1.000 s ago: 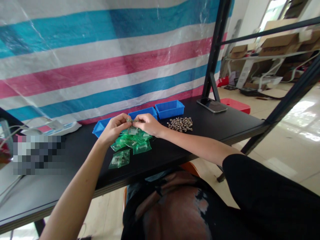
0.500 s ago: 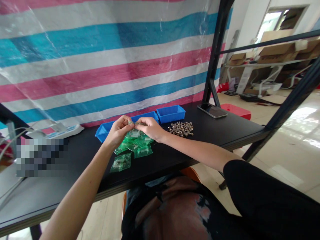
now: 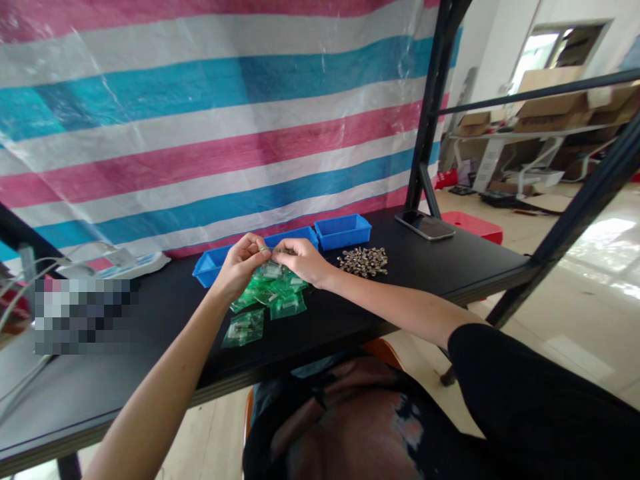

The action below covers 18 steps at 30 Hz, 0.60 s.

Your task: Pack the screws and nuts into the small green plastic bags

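Note:
Both hands meet over a heap of small green plastic bags [image 3: 273, 293] on the black table [image 3: 440, 267]. My left hand [image 3: 241, 265] and my right hand [image 3: 300, 259] pinch the two ends of one small green bag [image 3: 271, 251] held just above the heap. What is inside that bag is too small to tell. One green bag [image 3: 244, 328] lies apart, nearer the table's front edge. A pile of small metal parts [image 3: 364, 260] sits just right of my right hand.
Three blue bins [image 3: 343, 230] stand in a row behind the hands, against a striped tarp. A phone [image 3: 425, 223] lies at the back right by a black rack post. A white power strip [image 3: 123, 263] and cables lie at the left. A red stool [image 3: 473, 227] stands beyond the table.
The hands stay together on the small bag; the fingers shift slightly. The view has tilted a little, so everything sits lower in the picture.

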Tool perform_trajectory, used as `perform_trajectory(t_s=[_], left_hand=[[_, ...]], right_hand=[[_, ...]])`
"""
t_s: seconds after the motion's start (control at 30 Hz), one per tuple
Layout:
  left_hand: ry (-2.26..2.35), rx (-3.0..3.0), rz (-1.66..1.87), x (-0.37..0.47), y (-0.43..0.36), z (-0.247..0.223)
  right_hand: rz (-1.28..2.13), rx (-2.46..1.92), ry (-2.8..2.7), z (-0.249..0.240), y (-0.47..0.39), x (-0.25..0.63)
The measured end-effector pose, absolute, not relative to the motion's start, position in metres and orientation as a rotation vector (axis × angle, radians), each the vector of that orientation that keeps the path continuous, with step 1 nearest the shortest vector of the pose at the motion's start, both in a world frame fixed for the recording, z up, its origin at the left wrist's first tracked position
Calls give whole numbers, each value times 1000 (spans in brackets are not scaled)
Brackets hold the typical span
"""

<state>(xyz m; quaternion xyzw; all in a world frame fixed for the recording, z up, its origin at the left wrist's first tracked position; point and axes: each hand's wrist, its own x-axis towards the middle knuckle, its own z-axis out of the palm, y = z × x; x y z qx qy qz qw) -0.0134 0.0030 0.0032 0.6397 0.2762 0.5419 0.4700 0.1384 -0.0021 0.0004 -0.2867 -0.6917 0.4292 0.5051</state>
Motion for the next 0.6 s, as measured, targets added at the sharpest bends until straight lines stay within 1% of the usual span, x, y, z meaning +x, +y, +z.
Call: perform_trajectory(t_s=[0.43,0.6], left_hand=[[735,1631,1404,-11,3,4],[746,1648,1425,-11,6,2]], right_hand=[[1085,-675,-1648,0,-2,139],[1030,-680,-1673,-1,-1,139]])
